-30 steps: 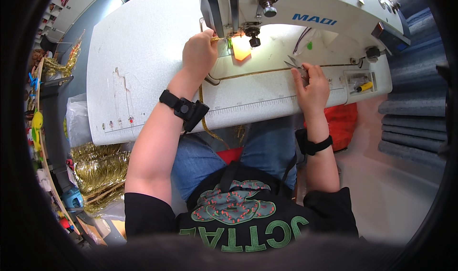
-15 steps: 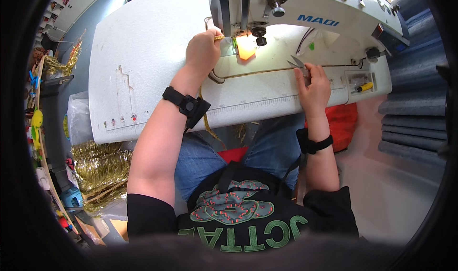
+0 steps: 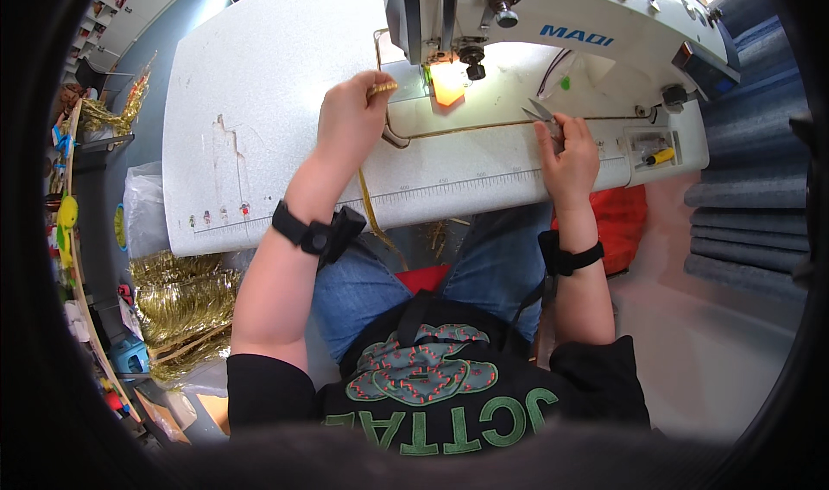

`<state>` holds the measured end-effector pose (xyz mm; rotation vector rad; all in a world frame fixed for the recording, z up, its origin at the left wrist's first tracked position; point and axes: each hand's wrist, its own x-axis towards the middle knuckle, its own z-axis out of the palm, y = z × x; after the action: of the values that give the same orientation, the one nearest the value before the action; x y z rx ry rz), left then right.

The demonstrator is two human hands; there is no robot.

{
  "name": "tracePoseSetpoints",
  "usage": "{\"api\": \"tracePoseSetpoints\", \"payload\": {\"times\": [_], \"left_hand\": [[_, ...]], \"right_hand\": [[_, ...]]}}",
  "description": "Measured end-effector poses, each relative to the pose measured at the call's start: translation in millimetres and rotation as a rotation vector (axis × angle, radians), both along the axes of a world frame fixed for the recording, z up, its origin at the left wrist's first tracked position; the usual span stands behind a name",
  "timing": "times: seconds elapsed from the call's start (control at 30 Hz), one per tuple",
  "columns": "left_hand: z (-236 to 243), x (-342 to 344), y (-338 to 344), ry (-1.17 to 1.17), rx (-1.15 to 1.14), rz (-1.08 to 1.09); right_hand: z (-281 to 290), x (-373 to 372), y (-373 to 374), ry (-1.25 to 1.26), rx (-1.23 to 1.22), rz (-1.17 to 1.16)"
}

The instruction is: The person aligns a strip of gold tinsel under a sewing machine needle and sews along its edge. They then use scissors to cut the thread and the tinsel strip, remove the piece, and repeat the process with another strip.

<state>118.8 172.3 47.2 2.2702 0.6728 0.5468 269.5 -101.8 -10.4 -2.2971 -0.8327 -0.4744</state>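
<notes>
Pinched in the fingers of my left hand (image 3: 350,123) is the end of a gold ribbon (image 3: 370,203), held just above the white table to the left of the needle area. The ribbon's tail hangs down past the table's front edge toward my lap. My right hand (image 3: 570,162) is closed around small scissors (image 3: 541,113); their pointed blades are parted and aim up and left. The scissors' handles are hidden in my palm. Ahead of both hands stands a white sewing machine (image 3: 553,15), with a lit orange-yellow piece (image 3: 447,82) under its head.
A small tray (image 3: 652,149) with a yellow-handled tool is set into the table's right end. Bundles of gold tinsel fringe (image 3: 183,304) lie at the left below the table. A red cloth-like thing (image 3: 617,229) sits below the right side, near blue-grey curtains (image 3: 747,214).
My left hand has drawn back from the machine's needle area, down and left, with the ribbon end in it. My right hand and the scissors have barely moved.
</notes>
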Motion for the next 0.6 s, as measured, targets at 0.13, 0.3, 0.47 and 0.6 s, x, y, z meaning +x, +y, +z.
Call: {"api": "tracePoseSetpoints", "payload": {"times": [0.13,0.3,0.47,0.6], "left_hand": [[9,-35,-24,0.052,-0.168,-0.041],[5,-67,-61,-0.035,-0.349,-0.167],[7,-83,-88,-0.077,-0.341,-0.213],[16,-93,-104,-0.085,-0.042,-0.296]], "right_hand": [[-3,2,0,0.031,0.034,0.001],[1,10,2,-0.024,-0.073,0.106],[32,-11,13,-0.301,-0.116,0.032],[71,-71,7,0.562,0.258,0.529]]}}
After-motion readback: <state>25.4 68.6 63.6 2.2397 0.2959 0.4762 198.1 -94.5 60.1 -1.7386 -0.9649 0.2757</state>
